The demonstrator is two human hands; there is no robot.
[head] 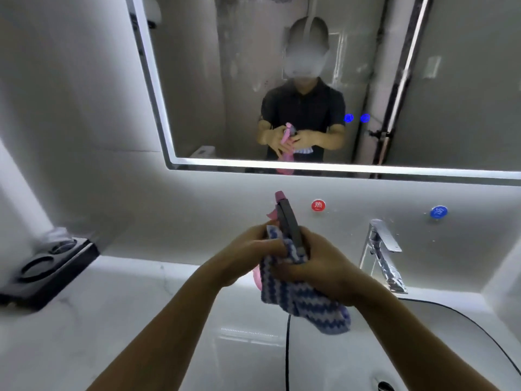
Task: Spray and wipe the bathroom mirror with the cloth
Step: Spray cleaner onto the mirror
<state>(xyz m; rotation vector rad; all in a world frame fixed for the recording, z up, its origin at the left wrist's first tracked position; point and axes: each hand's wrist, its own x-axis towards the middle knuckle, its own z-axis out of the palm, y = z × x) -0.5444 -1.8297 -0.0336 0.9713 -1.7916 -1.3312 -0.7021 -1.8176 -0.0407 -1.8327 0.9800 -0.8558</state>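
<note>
The large lit-edge mirror (pixel 239 88) hangs on the wall ahead and reflects me. Hazy smears show on its upper middle. Both hands meet above the counter in front of it. My left hand (pixel 248 255) grips the pink spray bottle (pixel 290 227) around its neck, with the grey head and pink nozzle pointing up toward the mirror. My right hand (pixel 324 266) holds the blue-and-white zigzag cloth (pixel 304 303) and presses against the sprayer head. The cloth wraps partly round the bottle and hangs below my hands. Most of the bottle's body is hidden.
A chrome faucet (pixel 380 249) stands to the right over the white sink (pixel 423 348). Red (pixel 318 205) and blue (pixel 438 212) round stickers mark the backsplash. A black cup holder tray (pixel 48 272) sits on the white counter (pixel 112 320) at left.
</note>
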